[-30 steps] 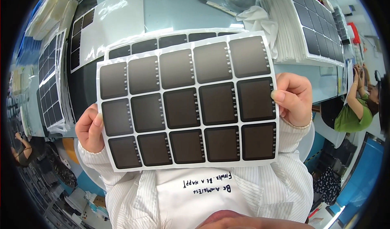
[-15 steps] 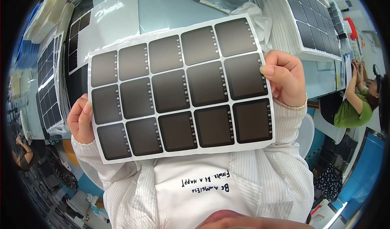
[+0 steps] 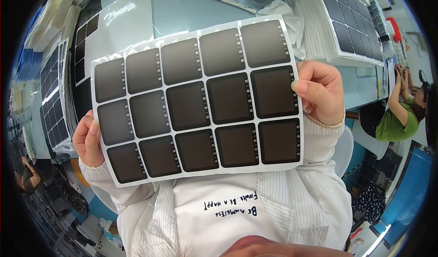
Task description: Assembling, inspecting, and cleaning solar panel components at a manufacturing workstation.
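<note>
Look past what you hold: the pale blue-grey tabletop (image 3: pixel 191 10) fills the upper middle. At twelve o'clock a craft knife (image 3: pixel 230 2) lies slanted on it, with a crumpled white cloth (image 3: pixel 285 17) just to its right. At one to two o'clock you see a tall stack of white sheets (image 3: pixel 319 38), a panel of dark squares (image 3: pixel 353 26) on top. At eleven o'clock a shiny white sheet (image 3: pixel 123 24) lies flat, touching a dark strip of squares (image 3: pixel 84 42). At nine o'clock more dark-squared panels (image 3: pixel 52 97) are piled. At three o'clock a person in a green top (image 3: pixel 394 122) sits at the tabletop's far edge.
</note>
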### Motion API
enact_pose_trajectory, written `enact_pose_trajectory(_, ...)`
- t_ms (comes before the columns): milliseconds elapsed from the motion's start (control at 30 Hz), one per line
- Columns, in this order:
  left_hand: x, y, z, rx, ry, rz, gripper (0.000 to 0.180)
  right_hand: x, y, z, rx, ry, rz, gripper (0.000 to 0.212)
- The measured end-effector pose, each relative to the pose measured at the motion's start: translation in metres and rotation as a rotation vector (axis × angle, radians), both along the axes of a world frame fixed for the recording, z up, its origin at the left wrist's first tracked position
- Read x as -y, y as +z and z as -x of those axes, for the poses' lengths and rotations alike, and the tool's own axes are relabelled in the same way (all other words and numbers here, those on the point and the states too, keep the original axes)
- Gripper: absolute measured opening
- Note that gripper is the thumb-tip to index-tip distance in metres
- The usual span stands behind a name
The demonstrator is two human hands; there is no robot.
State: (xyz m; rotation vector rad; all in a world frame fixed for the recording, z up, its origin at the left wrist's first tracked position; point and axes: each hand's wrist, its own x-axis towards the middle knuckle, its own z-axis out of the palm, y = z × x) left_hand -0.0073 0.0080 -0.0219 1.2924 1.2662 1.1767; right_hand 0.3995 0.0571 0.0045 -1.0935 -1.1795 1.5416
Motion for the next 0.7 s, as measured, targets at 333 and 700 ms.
enact_pose_trajectory(333,0.005,0.011,-0.004,-0.125,-0.008,-0.205,0.021,0.005,-0.001,0.002,0.046,0.006,-0.102,0.015)
enact_pose_trajectory(700,-0.004,-0.001,-0.001,-0.072,-0.03,-0.016,0.023,-0.002,-0.006,-0.003,-0.041,-0.049,0.071,0.016)
